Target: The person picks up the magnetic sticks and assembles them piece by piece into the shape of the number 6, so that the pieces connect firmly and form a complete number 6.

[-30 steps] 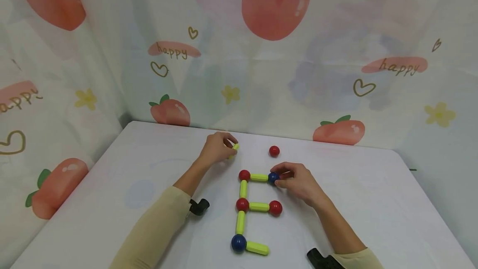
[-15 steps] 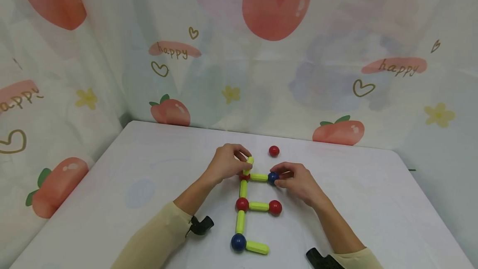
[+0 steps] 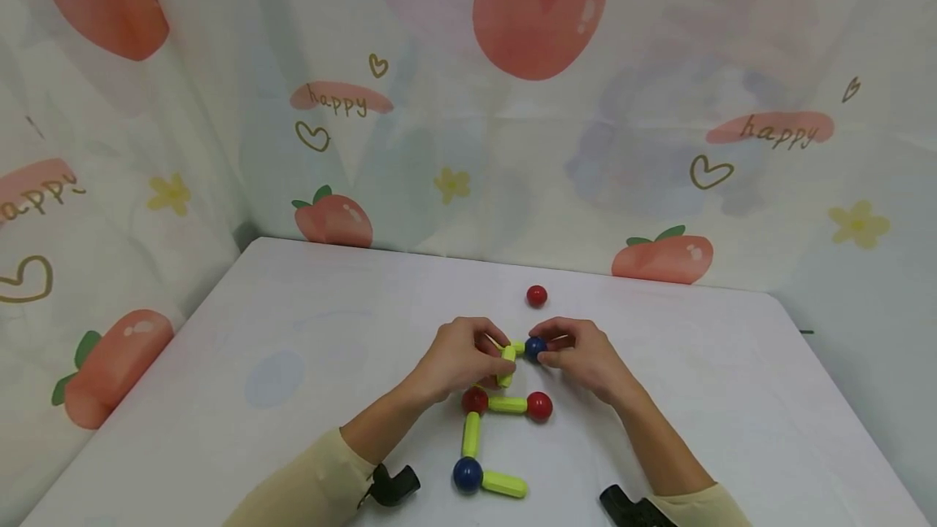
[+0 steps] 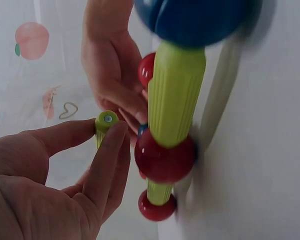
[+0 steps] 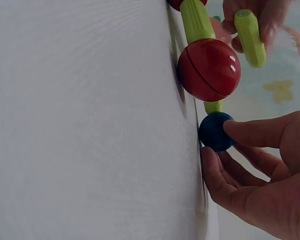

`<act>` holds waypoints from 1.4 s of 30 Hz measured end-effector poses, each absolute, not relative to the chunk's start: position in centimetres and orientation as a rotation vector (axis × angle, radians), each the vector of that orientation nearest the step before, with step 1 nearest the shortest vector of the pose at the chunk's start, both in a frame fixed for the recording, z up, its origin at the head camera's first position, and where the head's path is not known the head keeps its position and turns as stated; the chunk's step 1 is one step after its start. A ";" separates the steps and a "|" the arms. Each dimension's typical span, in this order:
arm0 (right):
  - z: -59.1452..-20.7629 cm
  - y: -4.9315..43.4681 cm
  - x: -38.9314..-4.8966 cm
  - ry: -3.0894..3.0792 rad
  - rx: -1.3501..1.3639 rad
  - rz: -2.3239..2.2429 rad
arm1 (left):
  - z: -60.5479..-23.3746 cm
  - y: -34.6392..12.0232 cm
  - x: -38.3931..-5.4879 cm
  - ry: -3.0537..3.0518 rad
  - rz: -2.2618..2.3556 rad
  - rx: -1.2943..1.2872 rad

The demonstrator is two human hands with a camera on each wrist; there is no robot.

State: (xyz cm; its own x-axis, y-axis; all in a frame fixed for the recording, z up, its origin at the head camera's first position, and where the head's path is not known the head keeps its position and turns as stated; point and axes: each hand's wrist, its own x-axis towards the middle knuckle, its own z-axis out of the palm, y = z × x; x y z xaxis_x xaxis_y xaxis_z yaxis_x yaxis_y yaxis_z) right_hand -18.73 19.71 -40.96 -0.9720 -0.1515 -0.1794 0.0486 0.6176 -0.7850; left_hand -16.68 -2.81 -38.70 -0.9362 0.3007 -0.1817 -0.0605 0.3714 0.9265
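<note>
My left hand [image 3: 464,358] pinches a yellow-green rod [image 3: 507,367] between thumb and fingers, above the upper part of a ball-and-rod figure. In the left wrist view the small round metal end of this rod [image 4: 108,119] faces the camera. My right hand [image 3: 583,352] holds the blue ball [image 3: 536,349] at the figure's upper right end, with thumb and fingertips around it. That ball joins a short rod [image 3: 518,347], partly hidden by the left hand. Below lie a red ball [image 3: 475,400], a crosswise rod [image 3: 507,405] and another red ball [image 3: 539,407]. The figure's upper left red ball is hidden in the head view.
A loose red ball [image 3: 537,296] lies behind the hands on the white table [image 3: 307,332]. Nearer me, a larger-looking blue ball [image 3: 468,475] joins an upright rod [image 3: 472,435] and a sideways rod [image 3: 504,485]. A printed cloth [image 3: 512,145] hangs behind the table.
My left hand has come right and nearer with its rod, from the figure's far left to over its upper rods. My right hand stays at the blue ball.
</note>
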 end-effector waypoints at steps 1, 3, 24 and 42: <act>-40.9 19.7 -18.7 2.613 -0.089 -1.280 | -38.7 -2.7 -16.3 2.315 1.572 0.204; -40.9 19.7 -18.7 2.614 -0.086 -1.283 | -38.6 -2.3 -15.7 2.313 1.555 0.199; -40.9 19.6 -18.5 2.623 -0.088 -1.289 | -39.3 0.2 -11.1 2.261 1.480 0.208; -41.2 19.6 -18.6 2.641 -0.078 -1.291 | -40.6 1.4 -9.6 2.355 1.435 0.247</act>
